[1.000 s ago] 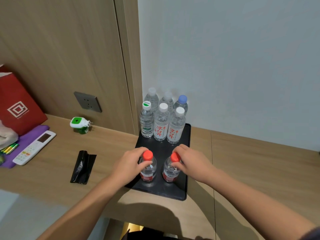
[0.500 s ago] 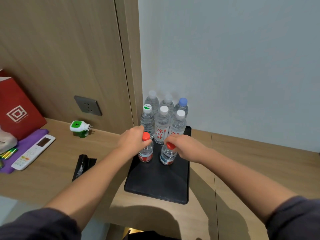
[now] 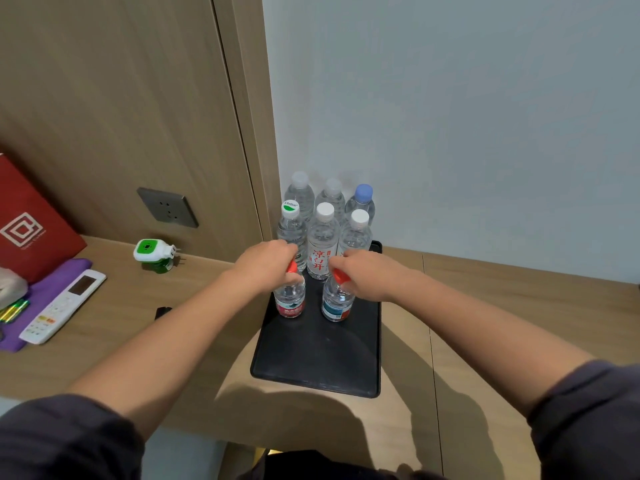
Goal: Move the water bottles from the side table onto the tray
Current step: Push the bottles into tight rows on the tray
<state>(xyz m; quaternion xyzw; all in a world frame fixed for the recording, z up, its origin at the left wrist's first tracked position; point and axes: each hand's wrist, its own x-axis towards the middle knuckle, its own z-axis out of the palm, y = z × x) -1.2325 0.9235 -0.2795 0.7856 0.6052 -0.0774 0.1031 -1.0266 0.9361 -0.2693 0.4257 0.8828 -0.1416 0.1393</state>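
Low in the frame, both forearms reach up toward the black tray (image 3: 317,370), which lies on the wooden table (image 3: 485,323) with its near half bare. At mid-frame the left hand (image 3: 268,268) has its grip closed round the red cap of the red-labelled bottle (image 3: 290,299), and the right hand (image 3: 362,277) likewise grips the top of the blue-labelled bottle (image 3: 337,304); both bottles appear to stand on the tray. Just above them, six more bottles (image 3: 323,239) crowd the tray's upper end. Placing seems the step in hand; next both grips should release cleanly without knocking that row.
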